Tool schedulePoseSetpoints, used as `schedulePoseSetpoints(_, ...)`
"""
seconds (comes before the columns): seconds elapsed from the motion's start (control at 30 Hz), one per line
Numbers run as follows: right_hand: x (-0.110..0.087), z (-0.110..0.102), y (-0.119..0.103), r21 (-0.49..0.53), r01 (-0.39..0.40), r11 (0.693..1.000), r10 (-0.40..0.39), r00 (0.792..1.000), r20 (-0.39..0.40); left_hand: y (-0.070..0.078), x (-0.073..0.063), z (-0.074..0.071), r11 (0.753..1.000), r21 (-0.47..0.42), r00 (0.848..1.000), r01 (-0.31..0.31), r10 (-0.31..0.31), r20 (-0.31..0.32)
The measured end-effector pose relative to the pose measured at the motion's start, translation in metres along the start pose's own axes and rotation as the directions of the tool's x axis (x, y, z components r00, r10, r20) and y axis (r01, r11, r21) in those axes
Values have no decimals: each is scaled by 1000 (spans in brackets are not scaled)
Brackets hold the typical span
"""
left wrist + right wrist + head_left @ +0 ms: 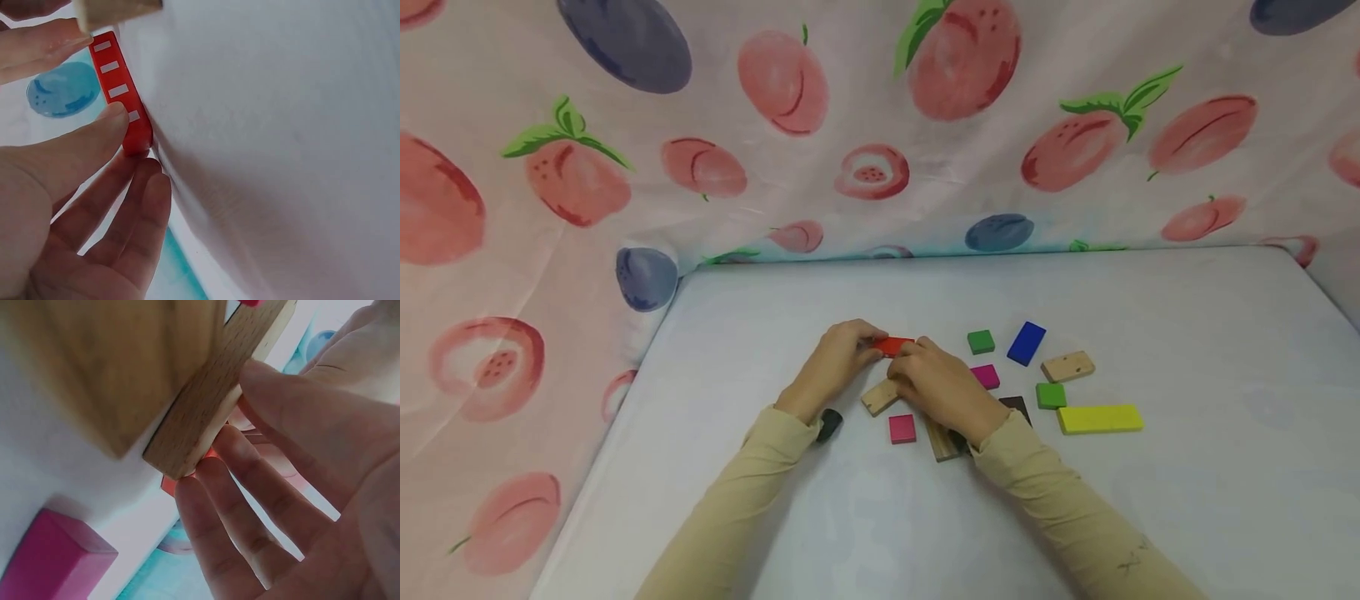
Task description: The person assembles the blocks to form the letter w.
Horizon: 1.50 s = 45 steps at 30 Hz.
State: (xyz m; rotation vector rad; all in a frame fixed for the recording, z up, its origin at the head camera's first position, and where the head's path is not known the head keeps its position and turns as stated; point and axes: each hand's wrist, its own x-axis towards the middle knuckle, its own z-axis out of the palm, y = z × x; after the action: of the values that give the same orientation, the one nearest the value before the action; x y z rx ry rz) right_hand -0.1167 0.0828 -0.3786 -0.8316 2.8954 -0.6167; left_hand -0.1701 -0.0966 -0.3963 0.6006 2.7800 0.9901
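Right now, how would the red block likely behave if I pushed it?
The red block probably stays stiff: its edges run straight where the left hand pinches it. Flat faces make rolling unlikely. Its smooth-looking surface might let it slide somewhat.

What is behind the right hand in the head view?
Partly visible behind the right hand: a red block, a pale wooden block, a magenta block and a brown wooden block. Their covered portions, and anything wholly behind the hand, cannot be seen.

Left hand (833,354), right hand (934,381) close together; forearms (722,517) (beige-sleeved) converging.
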Motion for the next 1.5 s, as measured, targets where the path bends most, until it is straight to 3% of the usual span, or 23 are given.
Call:
schedulePoseSetpoints(0.7,9,0,3,65,-109,992,105,992,64,-5,0,-5,999,-44,1000,1,0,29)
schedulePoseSetpoints(1.13,12,-1,0,67,-150,986,146,987,62,-10,-2,-11,996,-76,998,55,-51,48)
schedulePoseSetpoints(1.5,16,-5,-1,54,-173,983,169,983,77,-16,-3,-14,992,-116,999,43,-41,19)
